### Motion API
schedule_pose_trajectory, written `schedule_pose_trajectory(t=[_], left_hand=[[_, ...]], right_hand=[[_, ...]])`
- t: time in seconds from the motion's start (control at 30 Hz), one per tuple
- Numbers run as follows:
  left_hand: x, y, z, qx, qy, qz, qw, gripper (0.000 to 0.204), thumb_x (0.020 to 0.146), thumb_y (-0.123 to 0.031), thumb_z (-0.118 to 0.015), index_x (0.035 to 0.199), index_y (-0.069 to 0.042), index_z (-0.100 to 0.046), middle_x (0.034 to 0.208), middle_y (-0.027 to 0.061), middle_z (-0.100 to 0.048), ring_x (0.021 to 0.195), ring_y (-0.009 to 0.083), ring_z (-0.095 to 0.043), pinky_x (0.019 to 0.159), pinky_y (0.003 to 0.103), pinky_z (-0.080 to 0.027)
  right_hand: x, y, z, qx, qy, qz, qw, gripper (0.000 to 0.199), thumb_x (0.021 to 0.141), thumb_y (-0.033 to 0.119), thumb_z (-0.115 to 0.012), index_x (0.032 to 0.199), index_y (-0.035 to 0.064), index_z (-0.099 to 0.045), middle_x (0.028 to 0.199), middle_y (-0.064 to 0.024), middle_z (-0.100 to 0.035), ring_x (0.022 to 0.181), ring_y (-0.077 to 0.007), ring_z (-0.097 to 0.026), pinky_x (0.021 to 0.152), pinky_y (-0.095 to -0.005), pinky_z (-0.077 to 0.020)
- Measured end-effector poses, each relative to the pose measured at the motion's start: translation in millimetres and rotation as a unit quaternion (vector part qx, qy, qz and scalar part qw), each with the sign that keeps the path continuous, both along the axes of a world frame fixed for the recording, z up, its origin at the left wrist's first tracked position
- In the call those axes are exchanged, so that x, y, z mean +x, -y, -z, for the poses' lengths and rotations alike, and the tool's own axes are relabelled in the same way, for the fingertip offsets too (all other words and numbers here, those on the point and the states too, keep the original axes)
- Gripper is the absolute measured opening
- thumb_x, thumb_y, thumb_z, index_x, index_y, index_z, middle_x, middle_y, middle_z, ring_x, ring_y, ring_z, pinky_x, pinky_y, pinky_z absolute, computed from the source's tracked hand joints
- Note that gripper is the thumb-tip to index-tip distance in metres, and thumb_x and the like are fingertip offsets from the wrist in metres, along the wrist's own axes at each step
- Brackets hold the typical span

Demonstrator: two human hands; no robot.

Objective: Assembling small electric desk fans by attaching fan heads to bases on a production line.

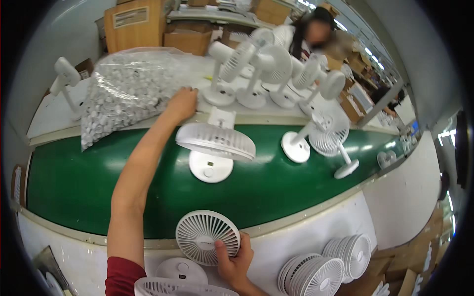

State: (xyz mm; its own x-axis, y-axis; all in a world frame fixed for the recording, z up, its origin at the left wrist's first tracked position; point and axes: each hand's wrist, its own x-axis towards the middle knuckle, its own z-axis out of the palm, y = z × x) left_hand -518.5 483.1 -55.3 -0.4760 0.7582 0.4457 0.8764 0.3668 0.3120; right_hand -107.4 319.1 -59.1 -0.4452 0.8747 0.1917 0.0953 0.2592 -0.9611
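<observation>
My right hand (236, 260) grips a round white fan grille (197, 232) by its right edge, thumb across its front. It is tilted toward me above the near worktop. My left arm stretches across the green belt, and my left hand (183, 103) is at the right side of a clear plastic bag (126, 93) full of small white parts. Its fingers are curled, and what they hold, if anything, is hidden. Between my hands a white desk fan (212, 166) stands on the belt, its head tipped up. Close below me is another fan head (182, 288), partly cut off, beside a round base (181, 270).
Stacked fan grilles (316, 276) lie on the near worktop (269, 251) at right. Several assembled fans (254, 96) line the far ledge. More fans (296, 147) stand on the green belt (98, 172). A co-worker (311, 37) is across the line, with cardboard boxes (187, 40) behind.
</observation>
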Motion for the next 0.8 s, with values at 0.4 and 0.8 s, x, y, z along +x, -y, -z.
schedule_pose_trajectory(t=[0.4, 0.8], left_hand=[[18, 23, -32, 0.203, 0.246, 0.051, 0.946, 0.027, 0.090, -0.007, -0.063, 0.116, -0.003, -0.068, 0.104, 0.0106, -0.069, 0.087, 0.0226, -0.064, 0.083, 0.033, -0.052], [40, 48, -75, 0.285, 0.495, 0.211, 0.793, 0.024, 0.097, -0.010, -0.060, 0.119, -0.005, -0.066, 0.115, 0.0064, -0.069, 0.095, 0.0147, -0.064, 0.083, 0.027, -0.050]], right_hand=[[0, -3, -7, -0.005, -0.011, -0.019, 1.000, 0.028, 0.086, 0.009, -0.069, 0.106, -0.0030, -0.053, 0.078, -0.0080, -0.065, 0.060, -0.0139, -0.056, 0.057, -0.0258, -0.0478], [1, -5, -6, -0.002, -0.034, -0.013, 0.999, 0.029, 0.084, 0.010, -0.072, 0.104, -0.0024, -0.055, 0.075, -0.0081, -0.066, 0.056, -0.0151, -0.057, 0.052, -0.0269, -0.0477]])
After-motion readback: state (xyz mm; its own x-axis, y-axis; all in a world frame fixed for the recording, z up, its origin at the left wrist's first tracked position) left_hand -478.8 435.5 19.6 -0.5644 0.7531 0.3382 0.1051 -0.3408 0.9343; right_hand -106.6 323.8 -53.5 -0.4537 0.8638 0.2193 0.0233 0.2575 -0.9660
